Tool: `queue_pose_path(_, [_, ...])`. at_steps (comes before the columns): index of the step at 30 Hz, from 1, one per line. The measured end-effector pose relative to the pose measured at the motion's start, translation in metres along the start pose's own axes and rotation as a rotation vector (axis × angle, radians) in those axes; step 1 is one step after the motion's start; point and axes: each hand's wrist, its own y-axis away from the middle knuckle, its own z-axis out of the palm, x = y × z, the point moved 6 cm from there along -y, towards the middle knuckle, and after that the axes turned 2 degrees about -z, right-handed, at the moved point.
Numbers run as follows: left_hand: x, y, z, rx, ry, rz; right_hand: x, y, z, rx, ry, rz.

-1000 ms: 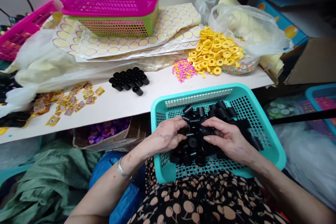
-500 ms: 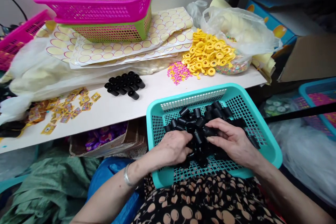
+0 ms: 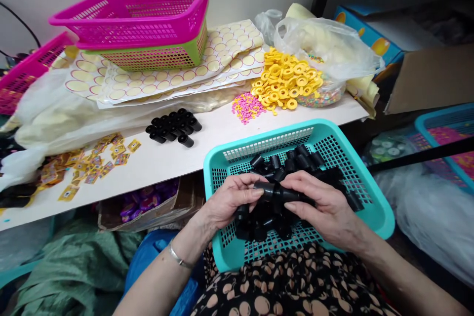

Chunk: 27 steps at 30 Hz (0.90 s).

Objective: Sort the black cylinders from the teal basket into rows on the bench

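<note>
1. Holds a shiny black cylinder (image 3: 264, 188) in the left hand (image 3: 232, 198), with thumb and fingers nearly closed around it and the cylinder lying sideways over the turquoise basket (image 3: 376, 207).
2. Grips a black tubular piece (image 3: 291, 195) in the right hand (image 3: 326, 207), with thumb below, fingers above and only a narrow gap between them; hides part of it under the fingers.
3. Brings the two held pieces close, nearly end to end; cannot tell whether touching or joined.
4. Has more loose black cylinders (image 3: 302, 158) heaped at mixed angles inside the basket, beneath and beyond both hands.
5. Wears a silver bracelet (image 3: 178, 256) on the left wrist and a black garment with a round print (image 3: 259, 296) at the near edge of the basket.
6. Faces a white table (image 3: 148, 168) on the far side, bearing a cluster of upright black tubes (image 3: 174, 126) left of the basket, with small foil-like packets (image 3: 92, 160) farther left.
7. Has yellow ring-shaped pieces (image 3: 289, 79) piled beyond the basket, beside tiny pink and yellow bits (image 3: 247, 107) and left of a clear plastic bag (image 3: 326, 49).
8. Has a pink basket (image 3: 129, 24) stacked on a green basket (image 3: 155, 57), both over circle-printed sheets (image 3: 185, 75) at far left.
</note>
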Motion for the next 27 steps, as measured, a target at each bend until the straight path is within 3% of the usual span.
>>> queue_pose_path(5, [0.001,-0.002,0.007,-0.028,-0.119,0.021,0.001,0.002,0.006,0.032,0.040,-0.026])
queue_pose_path(10, [-0.004,-0.007,0.015,-0.082,-0.086,0.004,0.005,-0.004,0.003,0.186,0.056,0.042])
queue_pose_path(14, [-0.010,-0.005,0.020,-0.218,0.022,-0.074,0.004,-0.018,0.013,0.008,-0.007,0.118])
queue_pose_path(16, [-0.008,-0.003,0.020,-0.250,0.103,-0.053,0.002,-0.024,0.015,0.029,-0.068,0.111])
queue_pose_path(18, [0.000,-0.004,0.016,-0.193,0.231,0.052,-0.001,-0.028,0.012,0.166,-0.089,0.059])
queue_pose_path(20, [0.011,-0.006,0.005,-0.050,0.357,0.217,-0.007,-0.031,0.014,0.266,-0.017,-0.052])
queue_pose_path(23, [0.019,-0.003,-0.009,0.149,0.529,0.348,-0.024,-0.038,0.039,0.166,0.231,-0.271])
queue_pose_path(27, [0.013,0.003,-0.011,0.227,0.756,0.275,-0.033,-0.046,0.072,0.062,0.461,-0.443])
